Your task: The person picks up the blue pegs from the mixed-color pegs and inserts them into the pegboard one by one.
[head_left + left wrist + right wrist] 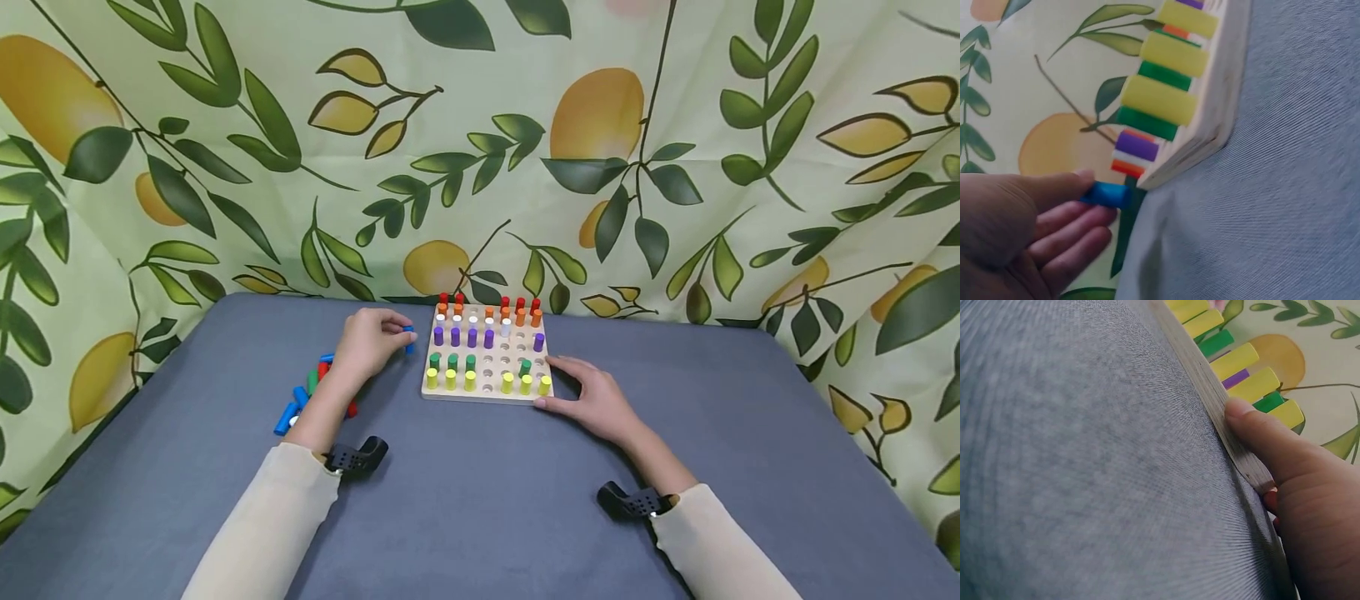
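Observation:
A wooden pegboard (480,397) lies flat on the table, with rows of red, orange, white, purple, green and yellow pegs standing in it and several bare holes. Just left of the board, my left hand (367,342) pinches a blue peg (1107,194) between thumb and fingers. In the head view that peg (409,339) is roughly upright, apart from the board's left edge. My right hand (591,398) holds the board's near right corner, thumb (1241,409) along the front side and fingers along the right side. One green peg (525,367) leans in its hole.
Loose blue, red, green and white pegs lie in a pile beside and partly behind my left forearm, among them a blue peg (286,418) and a green peg (312,382). A leaf-and-fruit patterned cloth (465,167) hangs behind the grey table (480,500).

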`<state>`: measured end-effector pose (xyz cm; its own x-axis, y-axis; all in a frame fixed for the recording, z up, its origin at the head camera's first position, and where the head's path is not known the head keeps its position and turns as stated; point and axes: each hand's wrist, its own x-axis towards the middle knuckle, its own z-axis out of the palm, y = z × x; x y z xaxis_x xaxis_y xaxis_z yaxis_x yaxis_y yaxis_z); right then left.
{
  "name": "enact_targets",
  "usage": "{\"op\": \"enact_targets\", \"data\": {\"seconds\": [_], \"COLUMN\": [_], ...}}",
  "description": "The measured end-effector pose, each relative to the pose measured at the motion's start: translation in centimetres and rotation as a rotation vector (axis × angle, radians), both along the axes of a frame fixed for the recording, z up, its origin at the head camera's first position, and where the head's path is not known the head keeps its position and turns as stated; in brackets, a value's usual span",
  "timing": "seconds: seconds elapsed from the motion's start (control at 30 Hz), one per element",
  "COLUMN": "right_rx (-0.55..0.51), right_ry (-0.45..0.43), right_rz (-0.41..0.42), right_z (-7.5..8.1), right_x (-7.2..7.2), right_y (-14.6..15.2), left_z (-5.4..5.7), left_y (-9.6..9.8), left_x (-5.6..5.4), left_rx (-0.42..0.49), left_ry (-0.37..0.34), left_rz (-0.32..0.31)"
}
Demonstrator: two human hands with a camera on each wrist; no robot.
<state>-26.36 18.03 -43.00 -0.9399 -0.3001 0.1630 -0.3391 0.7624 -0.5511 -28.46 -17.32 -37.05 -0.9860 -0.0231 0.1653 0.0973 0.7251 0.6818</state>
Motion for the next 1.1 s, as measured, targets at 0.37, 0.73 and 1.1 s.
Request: {"op": "enact_targets", "data": {"seconds": [0.37,0.73,1.1], "right_rx": [-0.009,-0.012,-0.004], "right_ry": [0.005,0.004,-0.003], "right_rz": [0.003,0.002,-0.006], "right_z": [0.1,0.0,0.1], "right_x": [0.0,0.1,0.1], "right_y": [-0.2,-0.2,-0.2], "left_z": [-0.9,-2.4,-2.5], "left_y": [1.6,2.4,2.4], "left_x": [-0.1,-0.4,-0.3], "left_rx": [0.130,0.216,0.172], "left_ry": [0.032,-0.012,0.022], "left_rz": [0.012,-0.007,-0.023]}}
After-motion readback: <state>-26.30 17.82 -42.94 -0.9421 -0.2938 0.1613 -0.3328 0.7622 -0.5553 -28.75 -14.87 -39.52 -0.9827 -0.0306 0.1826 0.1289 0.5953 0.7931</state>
